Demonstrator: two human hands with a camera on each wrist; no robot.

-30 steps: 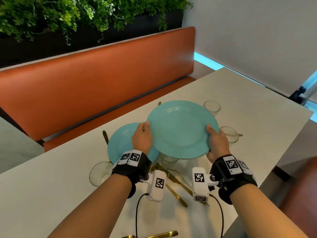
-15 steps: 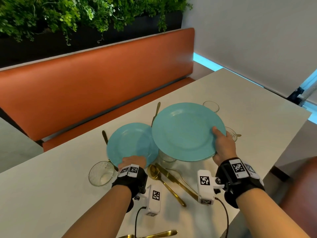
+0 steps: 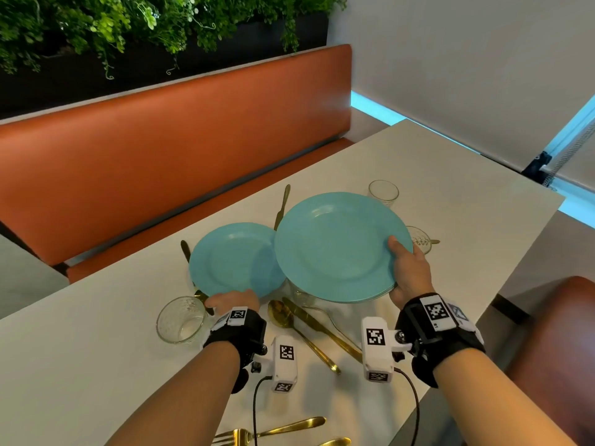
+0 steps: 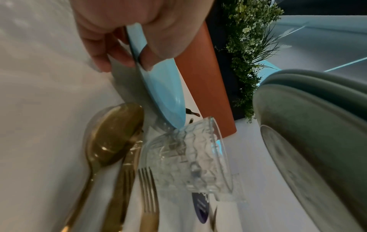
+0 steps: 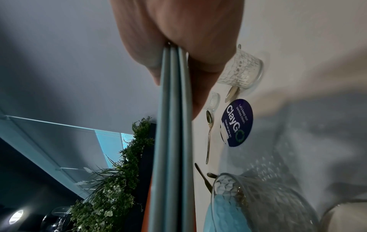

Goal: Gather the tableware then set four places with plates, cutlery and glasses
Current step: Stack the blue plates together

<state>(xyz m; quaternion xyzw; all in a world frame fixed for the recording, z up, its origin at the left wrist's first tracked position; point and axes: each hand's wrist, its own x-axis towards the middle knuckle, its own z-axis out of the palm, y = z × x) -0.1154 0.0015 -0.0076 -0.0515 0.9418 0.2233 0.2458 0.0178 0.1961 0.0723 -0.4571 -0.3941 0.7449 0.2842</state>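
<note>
My right hand [image 3: 407, 272] grips the right rim of a stack of three teal plates [image 3: 338, 249] held above the white table [image 3: 80, 365]. In the right wrist view the three plate edges [image 5: 172, 141] are pinched between thumb and fingers. A single teal plate [image 3: 235, 259] lies to the left. My left hand [image 3: 231, 300] pinches its near rim, thumb on top and fingers [image 4: 117, 56] underneath. Clear patterned glasses stand at the near left [image 3: 180, 320], under the stack [image 3: 299, 296], at the far side [image 3: 383, 189] and at the right [image 3: 418, 239].
A gold spoon [image 3: 283, 313], knife [image 3: 322, 329] and fork lie between my wrists. More gold cutlery [image 3: 283, 428] lies at the near edge, and some pokes out behind the plates. An orange bench [image 3: 161, 162] runs along the far side. A round blue sticker [image 5: 236, 124] lies on the table.
My left hand let go of the stack's left rim and dropped to the near rim of the single plate. The right hand now holds the stack alone, shifted slightly right.
</note>
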